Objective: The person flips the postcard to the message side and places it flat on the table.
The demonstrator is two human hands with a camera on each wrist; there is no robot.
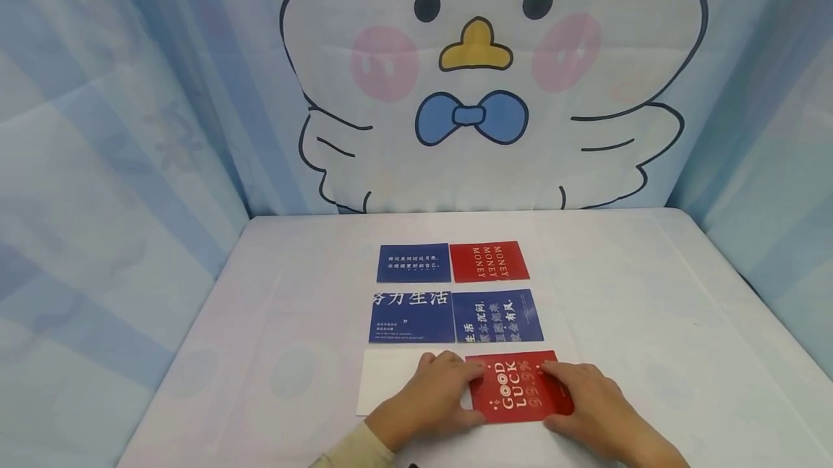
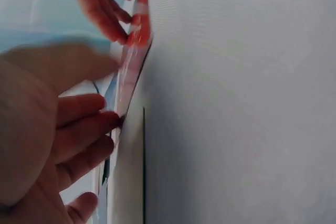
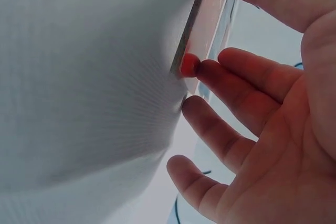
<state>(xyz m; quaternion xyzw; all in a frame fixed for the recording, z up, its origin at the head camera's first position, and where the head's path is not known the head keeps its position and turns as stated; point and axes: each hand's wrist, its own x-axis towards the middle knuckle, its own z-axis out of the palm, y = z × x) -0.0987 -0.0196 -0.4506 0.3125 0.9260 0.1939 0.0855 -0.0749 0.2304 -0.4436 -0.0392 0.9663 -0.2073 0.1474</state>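
Observation:
A red card [image 1: 510, 387] printed "GOOD LUCK" lies on the table in the front row of the head view. At its left side is my left hand [image 1: 434, 397], index finger and thumb touching the card's edge area. My right hand [image 1: 595, 406] touches the right side, with a fingertip near the top corner and the thumb by the bottom edge. In the wrist views the fingers of both hands look relaxed and mostly straight. A cream-white card [image 1: 384, 377] lies to the left, partly covered by my left hand.
Behind stand two rows of cards: a blue card [image 1: 411, 318] beside another blue card [image 1: 497, 316], then a blue card [image 1: 413, 263] beside a red "MONEY" card [image 1: 489, 261]. A pale cloth covers the table [image 1: 293, 309]. Printed curtains [image 1: 475, 179] hang at the back and sides.

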